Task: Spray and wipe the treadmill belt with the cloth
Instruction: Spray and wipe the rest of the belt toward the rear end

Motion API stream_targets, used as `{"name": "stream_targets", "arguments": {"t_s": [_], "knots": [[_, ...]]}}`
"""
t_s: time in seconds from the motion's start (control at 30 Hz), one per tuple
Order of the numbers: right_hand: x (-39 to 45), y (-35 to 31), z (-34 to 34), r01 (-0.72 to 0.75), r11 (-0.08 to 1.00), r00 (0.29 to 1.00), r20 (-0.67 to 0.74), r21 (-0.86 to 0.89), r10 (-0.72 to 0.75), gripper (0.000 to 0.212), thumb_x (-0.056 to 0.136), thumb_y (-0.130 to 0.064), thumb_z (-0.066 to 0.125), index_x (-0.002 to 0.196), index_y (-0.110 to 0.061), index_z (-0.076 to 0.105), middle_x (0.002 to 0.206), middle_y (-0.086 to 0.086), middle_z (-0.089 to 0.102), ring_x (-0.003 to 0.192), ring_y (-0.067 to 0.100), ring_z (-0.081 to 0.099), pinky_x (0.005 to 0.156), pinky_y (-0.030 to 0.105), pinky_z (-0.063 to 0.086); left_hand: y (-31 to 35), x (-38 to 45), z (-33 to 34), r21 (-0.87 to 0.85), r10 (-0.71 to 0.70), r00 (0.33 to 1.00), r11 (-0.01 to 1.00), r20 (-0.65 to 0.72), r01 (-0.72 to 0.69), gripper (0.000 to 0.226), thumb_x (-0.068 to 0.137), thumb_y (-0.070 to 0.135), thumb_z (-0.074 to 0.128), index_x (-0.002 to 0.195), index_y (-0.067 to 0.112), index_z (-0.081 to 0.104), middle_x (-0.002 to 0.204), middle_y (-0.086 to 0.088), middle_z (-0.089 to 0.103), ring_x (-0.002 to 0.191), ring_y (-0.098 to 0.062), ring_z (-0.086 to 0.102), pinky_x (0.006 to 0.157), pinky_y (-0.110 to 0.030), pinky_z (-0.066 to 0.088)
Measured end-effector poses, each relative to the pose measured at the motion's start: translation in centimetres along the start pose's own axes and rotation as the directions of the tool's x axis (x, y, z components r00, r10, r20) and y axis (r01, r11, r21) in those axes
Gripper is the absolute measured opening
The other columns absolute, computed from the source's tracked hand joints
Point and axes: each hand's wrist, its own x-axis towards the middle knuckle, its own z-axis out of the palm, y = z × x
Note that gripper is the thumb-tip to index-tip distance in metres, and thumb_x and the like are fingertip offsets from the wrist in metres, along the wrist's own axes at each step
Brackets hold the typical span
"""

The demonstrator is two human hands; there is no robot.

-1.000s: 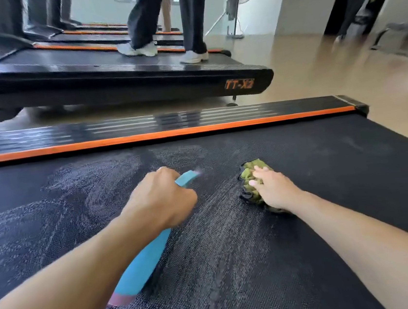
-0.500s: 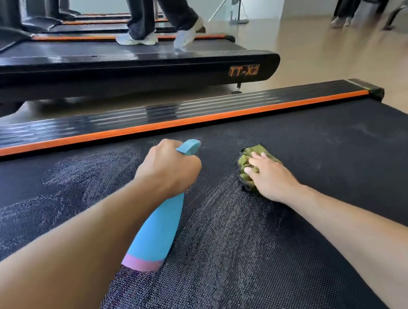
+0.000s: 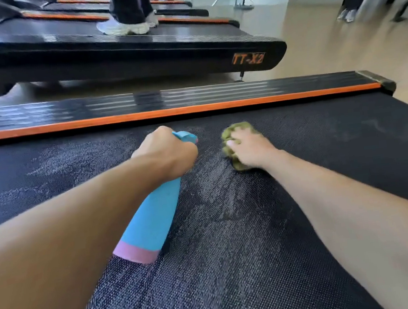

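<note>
**gymrat_22:** ok so what's around? Beyond the treadmill belt (image 3: 261,262) there's a ribbed black side rail with an orange strip (image 3: 167,112) along its inner edge. Past that is a second treadmill (image 3: 186,52) marked "TT-X2", and someone's standing on it, dark trousers and pale sneakers (image 3: 127,27). More treadmills run behind it. Tan floor (image 3: 338,47) on the right, with a fan stand far back and another person's legs, blurry, at the top right corner.

**wipedown_w:** anything blocking the belt?

**gymrat_22:** nothing on it but the two forearms and what they hold. Whitish damp streaks sit on the left of the belt and between the hands.

**wipedown_w:** and the hands?

**gymrat_22:** left hand (image 3: 169,153) is wrapped tight round the neck of a blue spray bottle (image 3: 154,218) with a pink base, nozzle pointing toward the rail, body slanting back under the forearm. Can't tell if the base touches the belt. Right hand (image 3: 250,149) is pressed down on a crumpled green cloth (image 3: 235,130), fingers curled into it, cloth flat against the belt just right of the nozzle. It's a bit motion-blurred.
</note>
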Motion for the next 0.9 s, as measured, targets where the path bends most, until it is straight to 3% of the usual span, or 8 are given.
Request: {"name": "stream_targets", "arguments": {"t_s": [0.1,0.17,0.3,0.4,0.53,0.63,0.8,0.9], "knots": [[-1.5,-5.6,1.8,0.385,0.92,0.917,0.083,0.068,-0.39,0.015,0.101,-0.022,0.048,0.101,-0.015,0.061,0.12,0.008,0.055,0.113,0.025,0.048,0.093,0.026,0.038,-0.1,0.7,-0.1,0.002,-0.03,0.999,1.0,-0.035,0.03,0.026,0.078,0.03,0.066,0.093,0.01,0.072,0.083,-0.009,0.068,0.073,-0.031,0.058,0.061,-0.03,0.042],[-0.5,-6.0,2.5,0.449,0.883,0.885,0.069,0.138,-0.461,0.023,0.101,-0.023,0.047,0.114,-0.012,0.061,0.13,0.009,0.054,0.122,0.026,0.046,0.095,0.029,0.035,-0.2,1.1,-0.1,-0.008,-0.045,0.998,0.999,-0.048,0.045,0.016,0.082,0.023,0.067,0.087,0.009,0.073,0.074,-0.007,0.061,0.065,-0.027,0.052,0.057,-0.028,0.038],[4.8,1.2,1.4,0.021,0.999,0.998,-0.062,0.043,-0.018,0.034,0.097,-0.043,0.035,0.112,-0.025,0.061,0.117,0.005,0.062,0.105,0.024,0.059,0.091,0.036,0.048,-0.4,1.6,-0.1,-0.07,-0.066,0.998,0.995,0.0,0.066,0.027,0.076,0.027,0.061,0.084,0.013,0.083,0.083,-0.002,0.079,0.079,-0.024,0.069,0.071,-0.031,0.056],[7.5,6.2,0.8,-0.3,0.951,0.951,-0.102,-0.07,0.292,0.059,0.085,-0.054,0.013,0.105,-0.023,0.059,0.118,0.004,0.059,0.107,0.026,0.056,0.093,0.043,0.048,-0.5,1.9,-0.1,-0.123,-0.06,0.998,0.991,0.003,0.06,0.024,0.087,0.023,0.061,0.085,0.015,0.084,0.079,0.003,0.08,0.082,-0.017,0.07,0.068,-0.026,0.049],[5.0,-0.7,0.3,0.041,0.993,0.999,-0.011,-0.11,-0.043,0.038,0.104,-0.036,0.035,0.128,-0.016,0.057,0.135,0.001,0.05,0.13,0.027,0.042,0.107,0.038,0.035,-0.1,1.9,0.2,-0.088,-0.042,0.999,0.995,0.001,0.042,0.029,0.092,0.018,0.056,0.082,0.014,0.083,0.07,0.005,0.074,0.074,-0.015,0.063,0.059,-0.024,0.04],[4.3,-5.7,1.6,0.35,0.937,0.931,0.114,0.004,-0.348,0.045,0.104,-0.029,0.038,0.147,-0.017,0.04,0.158,-0.001,0.029,0.147,0.019,0.02,0.118,0.034,0.016,-0.2,2.2,0.4,-0.062,-0.042,0.999,0.997,-0.012,0.041,0.029,0.093,0.018,0.055,0.087,0.013,0.083,0.069,0.004,0.073,0.067,-0.013,0.059,0.055,-0.024,0.038],[7.0,-0.3,-0.1,-0.064,0.996,0.998,0.029,0.064,0.063,0.045,0.104,-0.034,0.036,0.146,-0.015,0.041,0.152,0.01,0.039,0.139,0.029,0.036,0.109,0.034,0.03,-0.9,2.4,0.2,-0.146,-0.039,0.999,0.988,0.022,0.042,0.024,0.09,0.018,0.06,0.092,0.017,0.084,0.075,0.002,0.081,0.088,-0.017,0.076,0.086,-0.029,0.059],[6.4,2.3,-0.1,-0.153,0.987,0.988,-0.008,0.046,0.154,0.046,0.104,-0.033,0.035,0.146,-0.013,0.04,0.152,0.012,0.038,0.139,0.032,0.034,0.11,0.037,0.029,-1.0,2.1,-0.1,-0.147,-0.006,1.0,0.989,0.012,0.008,0.025,0.09,0.02,0.058,0.088,0.017,0.083,0.077,0.003,0.081,0.088,-0.017,0.074,0.078,-0.028,0.056]]}}
